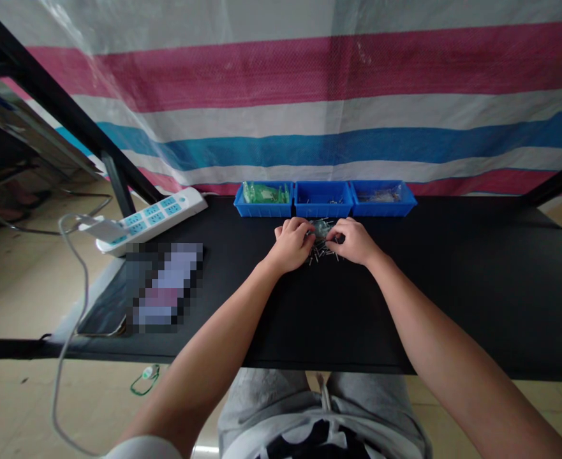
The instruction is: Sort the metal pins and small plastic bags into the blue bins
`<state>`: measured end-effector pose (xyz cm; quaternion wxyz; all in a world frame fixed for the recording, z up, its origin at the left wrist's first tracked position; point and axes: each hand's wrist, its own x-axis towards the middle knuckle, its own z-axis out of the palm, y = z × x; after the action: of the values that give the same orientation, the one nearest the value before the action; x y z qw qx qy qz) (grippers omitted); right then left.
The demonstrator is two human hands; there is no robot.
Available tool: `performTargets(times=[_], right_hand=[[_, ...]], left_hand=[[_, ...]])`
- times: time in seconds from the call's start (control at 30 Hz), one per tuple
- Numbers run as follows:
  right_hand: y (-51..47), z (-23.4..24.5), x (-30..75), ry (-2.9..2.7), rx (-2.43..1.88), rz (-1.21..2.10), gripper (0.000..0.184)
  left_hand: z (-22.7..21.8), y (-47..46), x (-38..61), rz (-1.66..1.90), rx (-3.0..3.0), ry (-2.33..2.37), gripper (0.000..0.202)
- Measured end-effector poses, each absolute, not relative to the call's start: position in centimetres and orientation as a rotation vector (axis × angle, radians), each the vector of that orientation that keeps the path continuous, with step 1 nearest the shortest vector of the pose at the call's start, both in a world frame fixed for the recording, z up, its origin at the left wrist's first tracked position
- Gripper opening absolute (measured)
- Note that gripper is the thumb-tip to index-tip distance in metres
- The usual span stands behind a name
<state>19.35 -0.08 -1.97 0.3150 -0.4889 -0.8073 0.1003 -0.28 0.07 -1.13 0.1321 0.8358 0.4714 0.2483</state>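
Note:
A small clear plastic bag (321,228) is between my two hands, close to the blue bins. Curled fingers of my left hand (293,245) grip the bag's left side. My right hand (355,242) is closed in a pinch at the bag's right side; whatever is between its fingertips is too small to make out. Under and in front of the bag lies a loose pile of thin metal screws (322,252), partly covered by my fingers.
Behind my hands stand a left bin (263,210) with a green packet, a middle bin (323,210) with a few small metal pieces, and a right bin (384,209) with bagged parts. A power strip (192,203) and a blurred phone (170,284) lie leftward on the black table (476,287).

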Motion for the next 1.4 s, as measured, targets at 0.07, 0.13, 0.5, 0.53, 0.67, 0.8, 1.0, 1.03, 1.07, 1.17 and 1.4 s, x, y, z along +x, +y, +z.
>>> performTargets(times=[0.07, 0.13, 0.5, 0.53, 0.67, 0.8, 1.0, 1.03, 1.07, 1.17, 1.4], right_hand=[[-0.1, -1.9, 19.3, -2.125, -1.301, 0.263, 0.006], [-0.2, -1.8, 19.2, -2.112, -1.312, 0.259, 0.006], [-0.3, -1.4, 19.9, -2.185, -1.361, 0.268, 0.010], [-0.3, -1.5, 19.9, -2.187, -1.370, 0.277, 0.010], [-0.2, -1.6, 19.7, -2.185, -1.420, 0.312, 0.014], [-0.3, -1.7, 19.4, -2.240, -1.473, 0.289, 0.015], [-0.2, -2.0, 19.0, -2.133, -1.374, 0.337, 0.015], [-0.2, -2.0, 18.9, -2.098, -1.342, 0.355, 0.016], [-0.3, -1.9, 18.8, -2.065, -1.314, 0.374, 0.016], [-0.5, -1.4, 18.4, -1.994, -1.247, 0.429, 0.018], [-1.3, -0.5, 17.8, -1.815, -1.193, 0.747, 0.036]], left_hand=[[-1.1, 0.1, -0.3, 0.717, 2.425, 1.367, 0.023], [-1.1, 0.0, -0.3, 0.711, 2.423, 1.366, 0.023], [-1.1, 0.1, -0.4, 0.705, 2.429, 1.357, 0.021], [-1.2, 0.1, -0.4, 0.705, 2.431, 1.356, 0.021], [-1.2, 0.1, -0.4, 0.705, 2.445, 1.357, 0.021], [-1.1, 0.0, -0.3, 0.719, 2.437, 1.386, 0.021], [-0.9, 0.0, -0.3, 0.756, 2.430, 1.392, 0.020], [-0.9, 0.0, -0.3, 0.767, 2.431, 1.383, 0.019], [-0.8, 0.0, -0.4, 0.783, 2.436, 1.366, 0.019], [-0.6, -0.2, -0.3, 0.829, 2.474, 1.267, 0.021], [-0.6, -0.5, 0.2, 0.908, 2.482, 1.217, 0.020]])
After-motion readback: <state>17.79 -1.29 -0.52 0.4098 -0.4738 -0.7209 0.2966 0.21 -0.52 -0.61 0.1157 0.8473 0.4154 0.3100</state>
